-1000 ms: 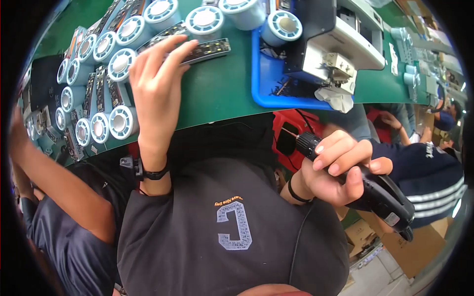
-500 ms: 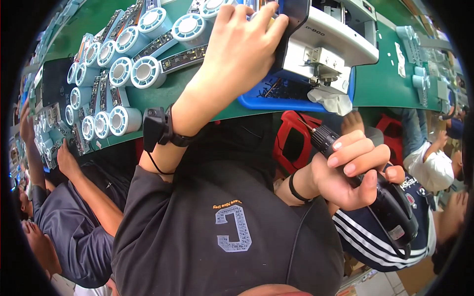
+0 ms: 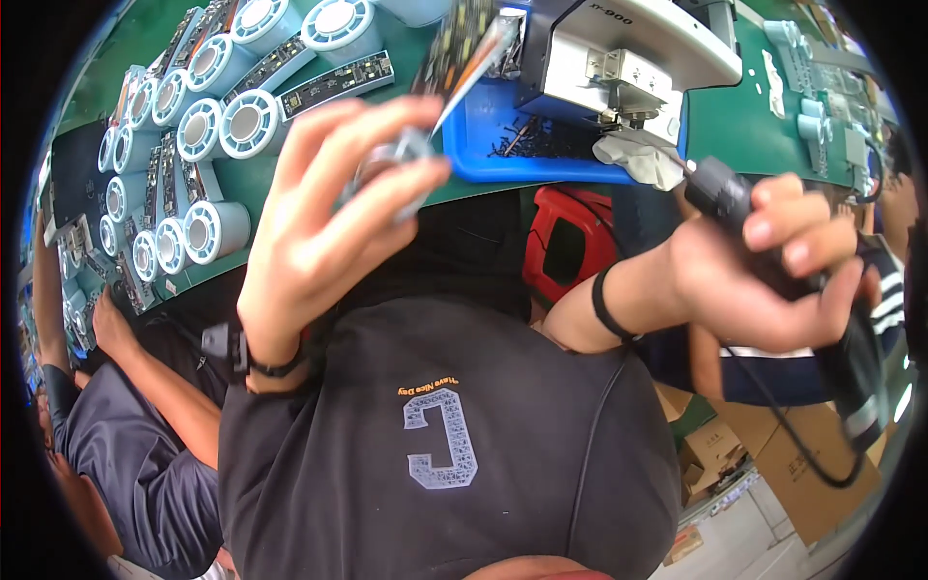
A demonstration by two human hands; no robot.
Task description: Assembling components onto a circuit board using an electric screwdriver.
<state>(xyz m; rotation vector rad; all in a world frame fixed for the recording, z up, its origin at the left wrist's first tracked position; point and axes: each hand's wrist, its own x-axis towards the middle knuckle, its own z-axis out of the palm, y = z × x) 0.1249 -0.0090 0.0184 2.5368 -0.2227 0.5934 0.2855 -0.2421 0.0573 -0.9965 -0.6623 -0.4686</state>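
Observation:
My left hand (image 3: 314, 237) is raised at the near edge of the bench, its fingers closed around a part with a long strip-shaped circuit board (image 3: 454, 48). Motion smears this part, and the fingers cover some of its grey-blue rounded end (image 3: 411, 155). On the right, my right hand (image 3: 749, 290) grips a black corded electric screwdriver (image 3: 720, 193), its bit pointing toward the machine. Left of centre on the bench stand several light-blue round housings (image 3: 253, 124) with circuit boards on their handles.
A white and black machine (image 3: 580, 58) stands over a blue tray (image 3: 551, 172) of dark screws. White cloth (image 3: 633, 159) hangs over the tray's rim. Below the bench is a red stool (image 3: 570, 242). Co-workers sit close on both sides, one arm (image 3: 155, 358) at left.
My left hand has come back from beside the machine, moving left and nearer, with the circuit-board part in it. My right hand has shifted right and farther up with the screwdriver.

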